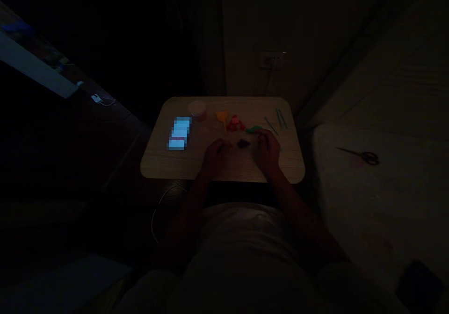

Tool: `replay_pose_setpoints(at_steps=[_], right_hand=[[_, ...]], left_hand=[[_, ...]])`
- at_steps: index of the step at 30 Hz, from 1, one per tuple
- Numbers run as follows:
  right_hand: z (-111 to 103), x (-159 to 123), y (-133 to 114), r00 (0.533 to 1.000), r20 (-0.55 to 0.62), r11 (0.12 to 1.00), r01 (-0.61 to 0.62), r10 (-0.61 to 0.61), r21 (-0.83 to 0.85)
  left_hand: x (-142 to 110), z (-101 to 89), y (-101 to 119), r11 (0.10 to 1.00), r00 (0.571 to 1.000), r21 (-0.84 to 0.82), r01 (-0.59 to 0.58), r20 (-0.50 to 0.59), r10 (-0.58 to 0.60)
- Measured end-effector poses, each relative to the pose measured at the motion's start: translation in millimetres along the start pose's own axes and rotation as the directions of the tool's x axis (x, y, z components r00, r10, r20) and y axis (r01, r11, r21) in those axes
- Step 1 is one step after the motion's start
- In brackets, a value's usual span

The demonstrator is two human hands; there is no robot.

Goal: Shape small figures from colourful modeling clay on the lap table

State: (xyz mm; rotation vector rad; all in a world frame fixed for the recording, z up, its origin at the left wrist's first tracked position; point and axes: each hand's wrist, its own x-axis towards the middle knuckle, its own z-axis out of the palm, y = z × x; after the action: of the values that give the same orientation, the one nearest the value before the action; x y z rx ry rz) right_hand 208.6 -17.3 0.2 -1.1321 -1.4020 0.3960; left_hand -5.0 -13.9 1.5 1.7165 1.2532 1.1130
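Note:
On the small wooden table [175, 168], my left hand [214, 156] rests near the front edge with its fingers curled together. A small orange bit [228, 144] shows dimly at its fingertips; whether it is gripped is too dark to see. My right hand [269, 149] is also curled, its index finger reaching to a green piece [253, 129]. What lies inside its fingers is hidden. Between the hands is a dark purple lump [243, 143]. Just beyond are a red shaped piece [235, 123] and a yellow-orange scoop-like piece [222, 117] with a handle.
A lit phone [179, 133] lies on the left of the table, near a round tub [198, 110]. Several thin sticks [281, 118] lie at the back right. Scissors [368, 158] rest on a pale surface to the right. A wall socket [271, 60] holds a plug.

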Motion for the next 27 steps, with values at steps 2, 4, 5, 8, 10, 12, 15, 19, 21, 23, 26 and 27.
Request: replay_pose_setpoints(at_steps=[2,4,5,8,10,12,15,19,21,23,26,27], right_hand=[[0.2,0.4,1.7,1.0,0.023,1.0,-0.012,0.012,-0.007],[0.9,0.9,3.2,0.999,0.038,1.0,-0.001,0.001,-0.012],[1.2,1.0,3.8,0.999,0.038,1.0,0.007,-0.007,-0.016],[2.1,0.6,5.2,1.0,0.021,1.0,-0.002,0.002,-0.027],[2.6,-0.2,6.0,0.999,0.023,0.999,-0.033,0.034,-0.023],[3.0,-1.1,6.7,0.997,0.043,0.998,-0.068,0.068,-0.015],[3.4,-1.8,7.2,0.995,0.052,0.996,-0.079,0.08,-0.033],[3.0,-1.1,5.6,0.994,0.038,0.994,-0.105,0.106,-0.026],[2.2,-0.3,3.4,0.991,0.047,0.992,-0.128,0.128,-0.013],[0.9,0.6,0.6,0.991,0.042,0.992,-0.123,0.124,-0.04],[-0.8,1.2,-2.8,0.994,0.044,0.991,-0.093,0.097,-0.095],[-1.1,1.2,-3.4,0.995,0.045,0.992,-0.088,0.092,-0.091]], left_hand=[[-0.9,0.6,-0.6,0.998,0.999,0.047,-0.036,0.022,0.035],[-1.6,0.4,0.0,0.994,0.997,0.082,-0.071,0.037,0.068],[-1.9,0.2,0.6,0.992,0.995,0.088,-0.091,0.042,0.088],[-2.2,-0.2,2.9,0.987,0.992,0.102,-0.121,0.049,0.117],[-2.2,-0.3,4.4,0.986,0.992,0.118,-0.119,0.059,0.112],[-2.1,-0.4,5.6,0.986,0.992,0.127,-0.11,0.068,0.102],[-2.3,-0.6,6.7,0.985,0.994,0.145,-0.09,0.077,0.079],[-2.1,-0.4,5.5,0.983,0.992,0.148,-0.109,0.079,0.098],[-1.6,0.0,3.3,0.983,0.99,0.131,-0.131,0.074,0.122],[-1.4,0.5,1.0,0.984,0.99,0.124,-0.13,0.069,0.122],[-1.6,0.8,-0.9,0.985,0.991,0.118,-0.124,0.068,0.117],[-1.8,0.7,-0.8,0.985,0.99,0.116,-0.13,0.07,0.122]])
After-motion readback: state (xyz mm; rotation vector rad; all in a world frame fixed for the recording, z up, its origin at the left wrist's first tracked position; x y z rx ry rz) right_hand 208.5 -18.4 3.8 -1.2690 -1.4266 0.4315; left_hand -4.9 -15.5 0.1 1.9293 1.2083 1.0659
